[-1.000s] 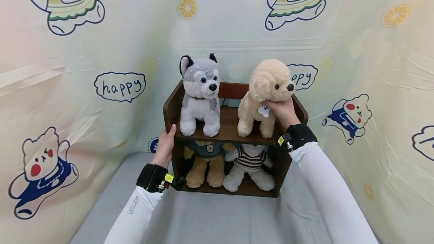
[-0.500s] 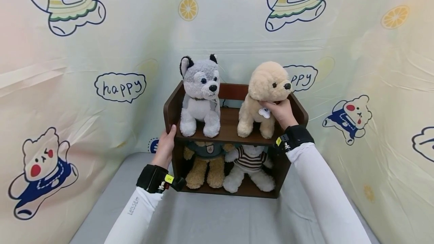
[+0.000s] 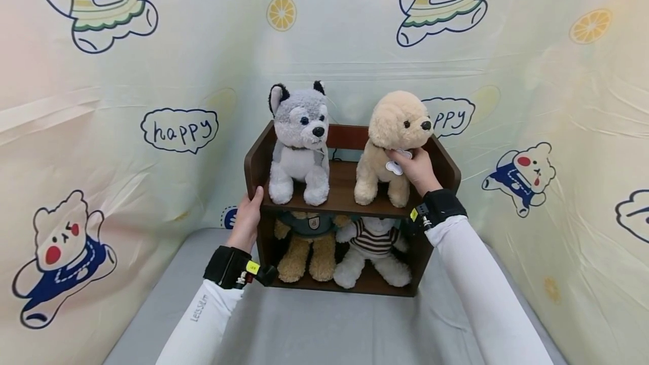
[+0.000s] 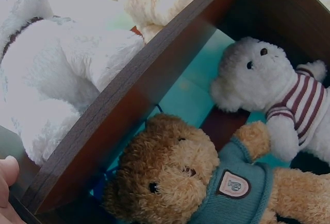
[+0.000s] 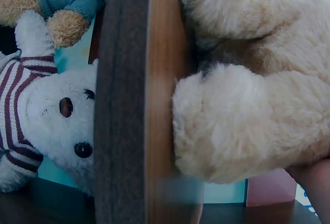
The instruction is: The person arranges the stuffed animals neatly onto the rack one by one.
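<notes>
A dark brown two-tier wooden shelf point(image 3: 342, 182) stands at the middle of the head view. My left hand point(image 3: 246, 221) grips its left side panel, the thumb on the front edge. On the upper tier at right sits a cream plush dog point(image 3: 398, 120) with a white tag at its chest. My right hand point(image 3: 418, 171) holds it around the chest below the chin, thumb at the front; the other fingers are mostly hidden. A grey and white plush husky point(image 3: 299, 145) sits upright at the left of the same tier, apart from both hands.
A brown teddy bear point(image 4: 170, 167) in a teal sweater and a white teddy bear point(image 5: 62, 100) in a striped shirt occupy the lower tier. Grey cloth point(image 3: 324, 325) covers the surface underneath. A printed curtain point(image 3: 334, 61) hangs close behind.
The cream dog's head has shifted and turned slightly left, and my right hand has moved left with it. My left hand, the shelf and the husky have stayed in place.
</notes>
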`<act>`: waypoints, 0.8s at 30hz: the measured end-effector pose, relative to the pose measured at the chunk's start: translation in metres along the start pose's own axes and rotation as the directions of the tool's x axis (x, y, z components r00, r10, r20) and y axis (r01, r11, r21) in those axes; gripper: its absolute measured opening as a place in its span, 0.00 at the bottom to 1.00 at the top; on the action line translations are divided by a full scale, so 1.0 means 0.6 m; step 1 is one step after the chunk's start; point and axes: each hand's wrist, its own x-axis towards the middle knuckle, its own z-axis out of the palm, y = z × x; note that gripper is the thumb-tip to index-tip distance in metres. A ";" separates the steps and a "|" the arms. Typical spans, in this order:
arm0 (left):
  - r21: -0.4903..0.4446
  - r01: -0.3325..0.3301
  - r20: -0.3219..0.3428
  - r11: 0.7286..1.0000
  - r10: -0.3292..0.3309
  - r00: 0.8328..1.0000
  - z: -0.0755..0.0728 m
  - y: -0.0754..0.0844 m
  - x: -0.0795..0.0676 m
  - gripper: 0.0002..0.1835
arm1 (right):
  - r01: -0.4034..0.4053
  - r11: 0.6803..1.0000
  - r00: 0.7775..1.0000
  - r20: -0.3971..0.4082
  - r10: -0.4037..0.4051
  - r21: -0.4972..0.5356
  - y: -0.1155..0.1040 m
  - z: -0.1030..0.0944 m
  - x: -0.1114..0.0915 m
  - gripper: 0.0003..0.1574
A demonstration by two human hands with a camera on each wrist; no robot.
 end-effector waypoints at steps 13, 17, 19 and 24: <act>0.004 0.000 0.001 1.000 0.000 1.000 0.000 0.002 -0.001 0.34 | -0.008 0.998 1.000 0.016 0.009 -0.060 0.002 0.000 -0.004 0.44; 0.000 -0.001 0.002 1.000 0.001 1.000 0.000 0.002 -0.002 0.34 | -0.010 0.998 1.000 0.012 0.011 -0.067 0.001 0.000 -0.005 0.44; -0.001 -0.001 0.002 1.000 0.001 1.000 0.000 0.002 -0.002 0.33 | -0.010 0.998 1.000 0.012 0.010 -0.066 0.001 0.000 -0.005 0.44; -0.002 -0.004 0.005 1.000 0.004 1.000 0.000 0.001 -0.001 0.34 | -0.007 0.997 1.000 0.011 0.008 -0.071 0.001 0.000 -0.006 0.44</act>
